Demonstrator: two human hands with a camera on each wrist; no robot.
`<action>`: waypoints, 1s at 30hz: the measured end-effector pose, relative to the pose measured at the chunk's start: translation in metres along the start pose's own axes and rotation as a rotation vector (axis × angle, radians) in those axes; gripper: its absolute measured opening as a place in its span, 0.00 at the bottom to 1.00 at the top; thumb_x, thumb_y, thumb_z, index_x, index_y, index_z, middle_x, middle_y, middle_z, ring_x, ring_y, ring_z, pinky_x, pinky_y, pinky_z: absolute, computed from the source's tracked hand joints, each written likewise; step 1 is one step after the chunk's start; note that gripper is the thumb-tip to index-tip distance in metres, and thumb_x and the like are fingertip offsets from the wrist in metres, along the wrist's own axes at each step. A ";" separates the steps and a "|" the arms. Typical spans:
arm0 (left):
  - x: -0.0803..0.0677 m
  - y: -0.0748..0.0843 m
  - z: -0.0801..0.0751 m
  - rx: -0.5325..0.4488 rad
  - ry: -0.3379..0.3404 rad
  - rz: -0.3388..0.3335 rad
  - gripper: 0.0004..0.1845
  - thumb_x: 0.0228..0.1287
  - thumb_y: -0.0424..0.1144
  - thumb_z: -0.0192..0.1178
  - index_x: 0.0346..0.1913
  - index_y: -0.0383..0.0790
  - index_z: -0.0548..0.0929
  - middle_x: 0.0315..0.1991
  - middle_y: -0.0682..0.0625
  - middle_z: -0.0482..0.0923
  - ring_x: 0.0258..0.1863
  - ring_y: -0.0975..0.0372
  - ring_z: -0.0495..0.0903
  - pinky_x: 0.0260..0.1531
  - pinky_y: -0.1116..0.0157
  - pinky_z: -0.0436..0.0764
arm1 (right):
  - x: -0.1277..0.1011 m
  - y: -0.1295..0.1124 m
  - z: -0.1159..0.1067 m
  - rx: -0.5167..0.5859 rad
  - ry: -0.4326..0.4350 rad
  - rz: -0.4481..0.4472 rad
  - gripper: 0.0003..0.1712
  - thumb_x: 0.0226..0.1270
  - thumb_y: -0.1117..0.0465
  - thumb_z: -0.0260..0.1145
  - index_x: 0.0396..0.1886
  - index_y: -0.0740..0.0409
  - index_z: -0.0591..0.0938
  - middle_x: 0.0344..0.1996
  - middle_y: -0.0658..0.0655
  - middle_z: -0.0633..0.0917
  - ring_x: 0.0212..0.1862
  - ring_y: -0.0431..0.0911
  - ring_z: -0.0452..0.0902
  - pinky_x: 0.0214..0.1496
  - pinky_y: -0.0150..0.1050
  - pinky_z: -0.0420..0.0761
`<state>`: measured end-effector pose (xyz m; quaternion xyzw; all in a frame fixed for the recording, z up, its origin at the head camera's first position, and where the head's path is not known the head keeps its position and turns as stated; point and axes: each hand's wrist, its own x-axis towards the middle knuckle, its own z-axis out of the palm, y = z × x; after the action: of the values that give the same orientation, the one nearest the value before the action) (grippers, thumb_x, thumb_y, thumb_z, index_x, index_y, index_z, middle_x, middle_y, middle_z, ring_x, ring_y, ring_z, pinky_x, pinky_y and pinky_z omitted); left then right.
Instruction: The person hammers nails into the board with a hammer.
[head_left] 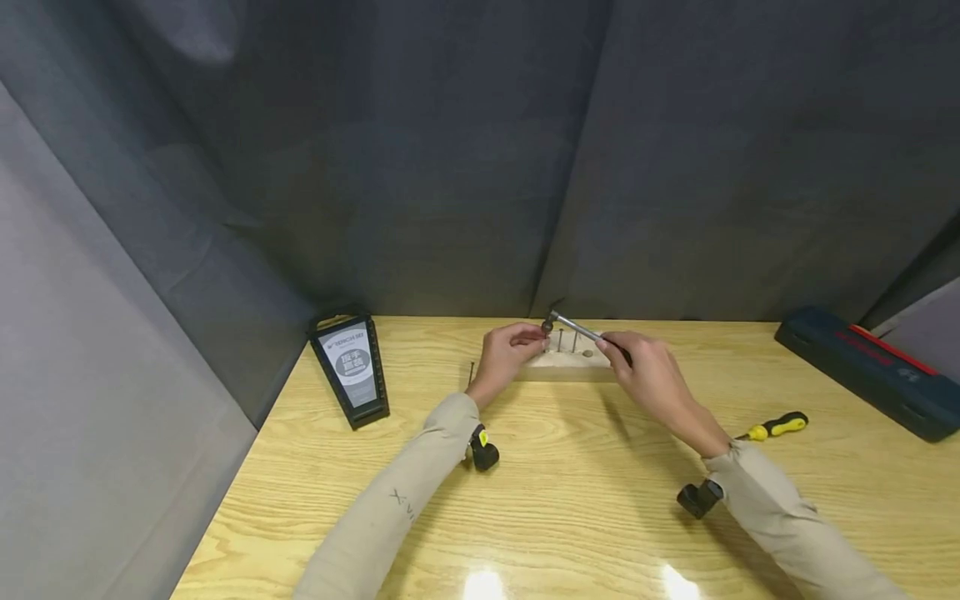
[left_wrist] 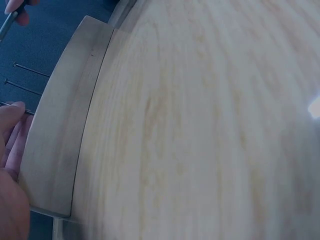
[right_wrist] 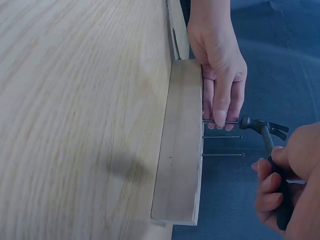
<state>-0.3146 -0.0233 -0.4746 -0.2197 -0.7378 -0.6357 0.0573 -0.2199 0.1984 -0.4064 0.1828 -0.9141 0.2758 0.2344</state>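
A pale wooden block (right_wrist: 181,150) lies on the table, with two nails (right_wrist: 225,137) standing upright in its top. My left hand (head_left: 507,354) pinches another nail (right_wrist: 231,122) between thumb and fingers, its point at the block's top. My right hand (head_left: 651,372) grips a claw hammer (head_left: 576,326) by its dark handle, fingers curled round it. In the right wrist view the hammer's face touches or nearly touches the head of the pinched nail. Only part of the left hand's fingers (left_wrist: 15,132) shows in the left wrist view.
A black case with a white label (head_left: 351,367) stands at the left. A yellow and black screwdriver (head_left: 780,425) lies near the right forearm, and a dark toolbox (head_left: 862,367) sits at the right edge. One nail (head_left: 471,372) shows beside the left wrist. Grey curtains (head_left: 450,167) hang behind the table.
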 end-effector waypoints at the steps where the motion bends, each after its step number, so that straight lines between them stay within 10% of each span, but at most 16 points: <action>1: 0.000 0.000 0.000 0.004 0.000 0.002 0.08 0.66 0.30 0.73 0.47 0.34 0.90 0.44 0.42 0.91 0.43 0.56 0.91 0.46 0.68 0.89 | 0.000 0.000 0.000 0.001 -0.002 0.001 0.11 0.79 0.65 0.64 0.49 0.68 0.88 0.25 0.57 0.85 0.18 0.40 0.65 0.20 0.34 0.65; 10: 0.002 0.001 -0.001 -0.005 -0.007 -0.022 0.09 0.66 0.31 0.72 0.48 0.34 0.90 0.45 0.42 0.91 0.43 0.60 0.90 0.46 0.69 0.88 | 0.008 -0.006 -0.010 -0.006 -0.033 -0.001 0.12 0.82 0.62 0.62 0.48 0.64 0.88 0.22 0.53 0.80 0.18 0.40 0.64 0.20 0.35 0.65; 19: 0.000 0.002 -0.002 -0.043 -0.019 -0.030 0.11 0.67 0.30 0.71 0.50 0.34 0.89 0.46 0.42 0.90 0.44 0.58 0.90 0.47 0.67 0.89 | 0.022 -0.009 -0.023 0.070 0.268 -0.108 0.10 0.79 0.68 0.64 0.48 0.71 0.86 0.27 0.60 0.83 0.25 0.43 0.70 0.27 0.28 0.66; 26: 0.002 0.000 0.000 -0.002 -0.011 -0.027 0.09 0.66 0.31 0.73 0.48 0.35 0.90 0.44 0.43 0.91 0.42 0.59 0.90 0.46 0.68 0.88 | 0.008 0.003 -0.013 -0.020 -0.022 -0.064 0.11 0.80 0.64 0.63 0.49 0.66 0.89 0.22 0.53 0.80 0.17 0.37 0.63 0.19 0.32 0.65; 30: 0.001 -0.001 0.000 -0.011 -0.011 -0.024 0.09 0.66 0.31 0.73 0.48 0.35 0.90 0.44 0.44 0.91 0.42 0.59 0.90 0.45 0.68 0.88 | 0.005 0.004 -0.015 -0.015 0.019 -0.071 0.11 0.81 0.64 0.62 0.48 0.65 0.89 0.21 0.52 0.80 0.16 0.37 0.63 0.18 0.34 0.64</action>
<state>-0.3158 -0.0233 -0.4756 -0.2145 -0.7371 -0.6393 0.0442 -0.2209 0.2089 -0.3944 0.2104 -0.9068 0.2623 0.2542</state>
